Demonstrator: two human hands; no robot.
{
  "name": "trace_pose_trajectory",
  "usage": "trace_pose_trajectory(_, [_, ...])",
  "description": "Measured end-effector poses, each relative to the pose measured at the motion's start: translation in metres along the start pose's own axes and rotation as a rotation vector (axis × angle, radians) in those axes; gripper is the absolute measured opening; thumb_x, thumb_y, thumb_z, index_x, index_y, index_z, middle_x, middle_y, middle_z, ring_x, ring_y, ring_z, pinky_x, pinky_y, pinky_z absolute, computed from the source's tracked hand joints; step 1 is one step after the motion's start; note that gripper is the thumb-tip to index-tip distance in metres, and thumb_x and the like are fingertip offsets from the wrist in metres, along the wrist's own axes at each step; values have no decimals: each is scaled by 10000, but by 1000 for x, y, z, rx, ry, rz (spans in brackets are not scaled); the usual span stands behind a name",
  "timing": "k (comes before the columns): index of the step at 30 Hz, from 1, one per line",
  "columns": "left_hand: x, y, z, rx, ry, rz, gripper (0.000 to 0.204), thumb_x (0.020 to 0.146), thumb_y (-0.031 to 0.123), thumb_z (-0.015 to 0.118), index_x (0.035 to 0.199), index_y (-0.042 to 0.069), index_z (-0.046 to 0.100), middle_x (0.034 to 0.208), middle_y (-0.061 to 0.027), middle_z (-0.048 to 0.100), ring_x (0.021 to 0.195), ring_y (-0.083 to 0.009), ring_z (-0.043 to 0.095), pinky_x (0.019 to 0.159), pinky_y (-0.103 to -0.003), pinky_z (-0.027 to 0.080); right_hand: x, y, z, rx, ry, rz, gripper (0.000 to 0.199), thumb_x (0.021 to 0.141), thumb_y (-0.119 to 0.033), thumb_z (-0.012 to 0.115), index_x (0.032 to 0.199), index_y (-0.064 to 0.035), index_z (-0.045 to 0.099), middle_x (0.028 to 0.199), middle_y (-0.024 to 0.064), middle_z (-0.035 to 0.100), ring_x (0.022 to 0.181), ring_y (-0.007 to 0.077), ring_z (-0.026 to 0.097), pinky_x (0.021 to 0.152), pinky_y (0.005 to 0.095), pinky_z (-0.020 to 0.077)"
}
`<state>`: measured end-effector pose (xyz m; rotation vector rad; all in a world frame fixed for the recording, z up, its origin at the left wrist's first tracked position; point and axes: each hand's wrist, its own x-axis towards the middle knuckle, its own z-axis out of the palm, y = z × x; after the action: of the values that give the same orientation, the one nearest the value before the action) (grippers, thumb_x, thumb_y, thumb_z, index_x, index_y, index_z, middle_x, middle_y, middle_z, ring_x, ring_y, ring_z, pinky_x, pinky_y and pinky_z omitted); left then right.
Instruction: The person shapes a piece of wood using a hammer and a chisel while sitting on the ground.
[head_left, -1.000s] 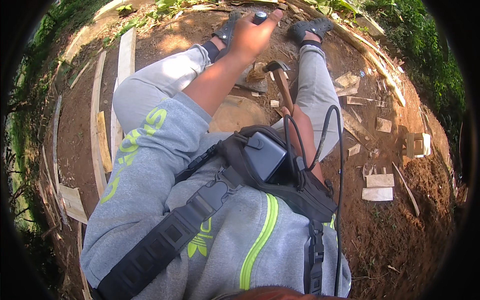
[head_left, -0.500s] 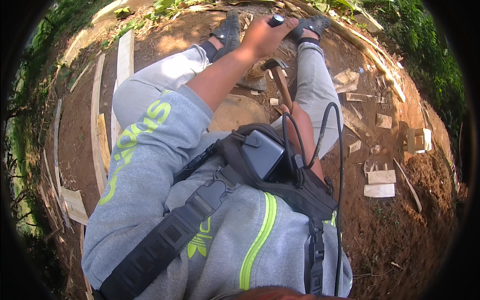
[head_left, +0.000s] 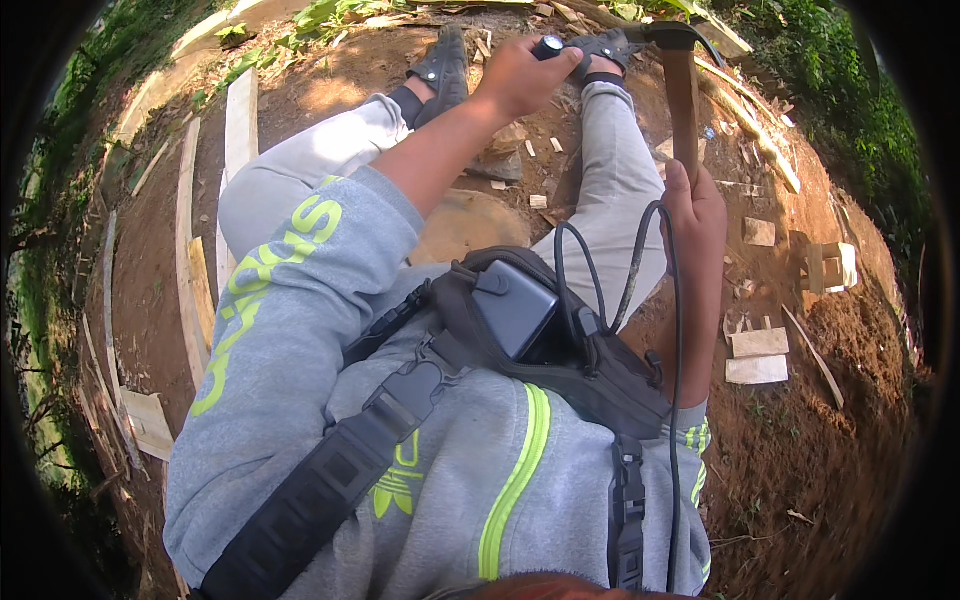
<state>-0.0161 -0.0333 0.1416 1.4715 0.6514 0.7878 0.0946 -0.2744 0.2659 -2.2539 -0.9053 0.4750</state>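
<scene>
The hammer (head_left: pixel 681 110) is in the right hand (head_left: pixel 697 210), its long axis running away from the body, far end leaning slightly left. Its dark head lies crosswise beyond that hand, curved claw to the right, other end to the left, on the side of the left hand (head_left: pixel 520 80). The right hand is closed round the wooden handle near its lower end, thumb laid along it, forearm nearly straight forward. The left hand is closed round a dark grip (head_left: pixel 547 47), whose shiny round end points up by the thumb; the rest is hidden in the fist. That forearm slants forward and right. Behind the left hand, large green lettering (head_left: pixel 316 222) runs along the grey sleeve (head_left: pixel 380 210)
</scene>
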Motion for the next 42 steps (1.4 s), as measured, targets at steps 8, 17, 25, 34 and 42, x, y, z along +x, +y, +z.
trace_pose_trajectory(8, [3, -2, -3, -74, 6, -10, 379, 935, 404, 725, 898, 27, 716, 685, -14, 655, 634, -114, 587, 609, -342, 489, 1, -62, -10, -213, -23, -200, 356, 1076, -335, 598, 1132, 8, 675, 702, 117, 587, 638, 191, 542, 624, 368, 451])
trace_pose_trajectory(17, [-3, 1, -3, -9, 18, -40, 384, 921, 410, 733, 856, 33, 707, 685, -10, 656, 635, -111, 590, 608, -343, 488, 10, -60, -6, -422, -187, -168, 383, 1083, -386, 570, 1107, -13, 653, 737, 159, 623, 667, 265, 611, 661, 412, 481])
trace_pose_trajectory(25, [-8, 10, -2, 26, 2, -40, 387, 922, 400, 746, 818, 30, 704, 667, -20, 660, 597, -119, 589, 580, -337, 485, 5, -47, -3, -369, -129, -214, 402, 1080, -393, 571, 1075, 1, 651, 741, 177, 629, 672, 302, 616, 668, 429, 483])
trace_pose_trajectory(34, [1, 0, 2, 43, 15, 3, 412, 906, 425, 749, 822, 23, 714, 644, -36, 663, 590, -135, 609, 584, -350, 492, -4, -55, -4, -249, -59, -176, 421, 1070, -411, 578, 1001, 4, 599, 751, 232, 618, 712, 421, 620, 679, 480, 477])
trace_pose_trajectory(42, [-4, -2, 1, 44, 9, 2, 401, 902, 422, 734, 794, 37, 698, 657, -25, 650, 615, -136, 593, 611, -351, 491, -7, -47, -1, -208, -40, -169, 383, 1071, -387, 589, 1023, -8, 614, 777, 215, 617, 699, 351, 613, 687, 440, 484])
